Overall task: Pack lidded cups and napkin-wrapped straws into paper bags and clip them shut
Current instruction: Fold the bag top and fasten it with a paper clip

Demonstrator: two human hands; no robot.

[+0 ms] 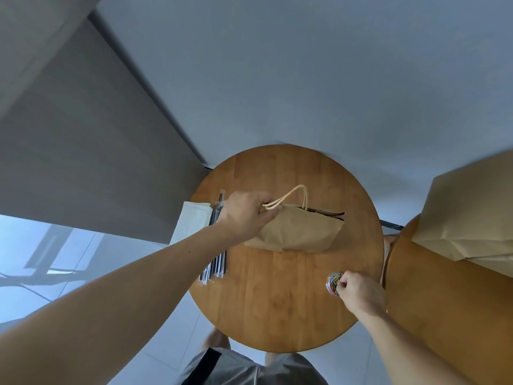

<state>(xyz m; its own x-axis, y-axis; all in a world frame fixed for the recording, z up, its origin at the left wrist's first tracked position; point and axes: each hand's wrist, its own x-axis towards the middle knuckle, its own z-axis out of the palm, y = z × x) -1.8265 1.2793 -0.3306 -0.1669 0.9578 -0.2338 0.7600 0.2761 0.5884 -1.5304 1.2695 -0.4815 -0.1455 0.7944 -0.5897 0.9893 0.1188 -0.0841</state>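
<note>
A brown paper bag [299, 232] with twine handles stands on the round wooden table [277, 301], its top edges pressed nearly together. My left hand [244, 215] grips the top left corner of the bag and its handles. Near the table's right edge sits a small pile of coloured paper clips [333, 282]. My right hand [361, 293] pinches at that pile with curled fingers. What is inside the bag is hidden.
Wrapped dark straws [216, 262] and white napkins [191, 220] lie at the table's left edge. A second wooden table [444, 315] at the right carries more brown paper bags [472, 212]. A grey wall stands right behind the table.
</note>
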